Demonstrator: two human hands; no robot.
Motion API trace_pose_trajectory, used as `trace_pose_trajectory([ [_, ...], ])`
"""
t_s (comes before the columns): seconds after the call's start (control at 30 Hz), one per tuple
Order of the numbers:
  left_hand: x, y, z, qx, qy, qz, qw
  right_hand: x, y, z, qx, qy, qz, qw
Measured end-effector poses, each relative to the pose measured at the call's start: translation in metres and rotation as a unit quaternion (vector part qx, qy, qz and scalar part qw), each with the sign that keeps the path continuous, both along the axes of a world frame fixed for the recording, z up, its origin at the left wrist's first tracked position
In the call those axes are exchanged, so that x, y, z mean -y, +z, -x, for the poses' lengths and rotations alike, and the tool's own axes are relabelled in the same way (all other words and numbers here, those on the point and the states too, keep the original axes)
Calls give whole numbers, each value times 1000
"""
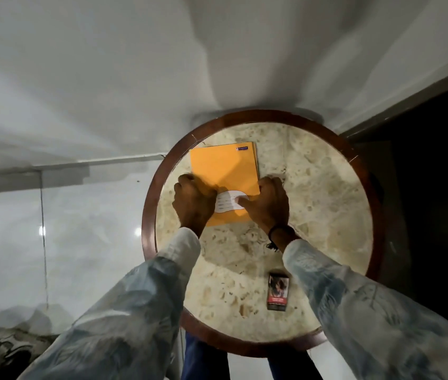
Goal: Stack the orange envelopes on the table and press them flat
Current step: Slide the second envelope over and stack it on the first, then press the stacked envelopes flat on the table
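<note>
Nearest the person, a small dark printed box (278, 291) lies flat on the round tabletop of mottled beige stone with a reddish-brown wooden rim (162, 171), apart from the work and in no one's way. Past it, two pale blue-grey patterned sleeves (140, 292) reach forward. The left hand (194, 202) and the right hand (268, 204) are both curled into loose fists, knuckles and thumbs bearing down on the near end of the stack of orange paper envelopes (224, 171); neither grip pinches anything. That weight seems meant to flatten the pile against the stone. The stack sits left of centre, a white oval label (229, 202) showing between the hands, and an edge of a lower envelope peeps out on the right, so alignment looks nearly done.
</note>
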State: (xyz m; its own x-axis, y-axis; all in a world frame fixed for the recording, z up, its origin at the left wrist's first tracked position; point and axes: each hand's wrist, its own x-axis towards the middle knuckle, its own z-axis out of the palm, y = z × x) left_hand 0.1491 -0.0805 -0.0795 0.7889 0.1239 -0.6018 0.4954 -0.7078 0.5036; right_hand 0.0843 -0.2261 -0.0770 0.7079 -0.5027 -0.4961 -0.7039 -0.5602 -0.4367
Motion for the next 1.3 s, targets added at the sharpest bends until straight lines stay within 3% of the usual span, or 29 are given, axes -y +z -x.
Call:
trace_pose_trajectory([
  [0.2, -4, -1, -17, -40, 63, 92, 993, 9, 0, -11, -12, -66, -41, 997],
  [0.3, -6, 2, -16, -37, 10, 183, 982, 21, 1, -25, 37, -153, -112, 981],
  [0.47, -3, 17, -4, 65, -99, 270, 956, 30, 12, -33, 42, -201, -241, 949],
  [0.53, -1, 26, 5, 143, -102, 296, 939, 31, 24, -28, 95, -220, -251, 938],
  [0.67, 4, 38, 32, 294, -75, 253, 919, 20, 44, -8, 297, -164, -169, 925],
  [0.77, 8, 30, 47, 287, -58, 208, 933, -3, 45, 21, 354, -139, -71, 922],
  [0.97, 1, 21, 40, 273, -54, 189, 942, 2, 36, 17, 302, -114, -49, 945],
  [1.07, 3, 11, 24, 209, -20, 93, 973, 12, 27, -11, 186, -118, -59, 974],
  [1.17, 8, 1, 8, 139, -50, 2, 989, 20, 8, -36, 63, -98, -74, 990],
  [1.3, 10, -5, 2, 105, -76, -81, 988, 22, -7, -43, 24, -45, -43, 998],
])
